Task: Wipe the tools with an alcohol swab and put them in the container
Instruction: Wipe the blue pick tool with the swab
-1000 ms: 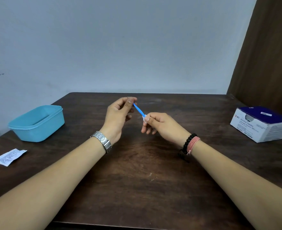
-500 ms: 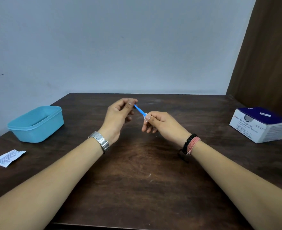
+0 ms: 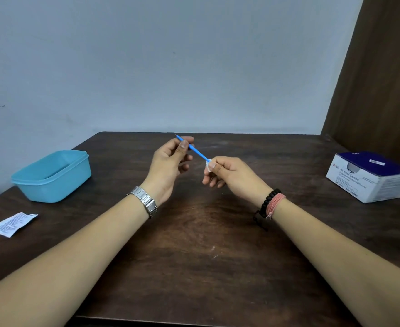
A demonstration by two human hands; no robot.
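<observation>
One view only, worn on the head; it looks forward and down across the desk [image 3: 194,267], toward the wall at 12 o'clock; both forearms enter from the bottom corners, at 7 and 5 o'clock, and meet near the centre; the wide lens takes in the whole desk, from the blue container [image 3: 52,177] at 9 o'clock to the swab box [image 3: 368,178] at 3 o'clock; the hands sit at middle distance, near enough that the fingers [image 3: 184,147] show clearly; no second view shares the scene.
</observation>
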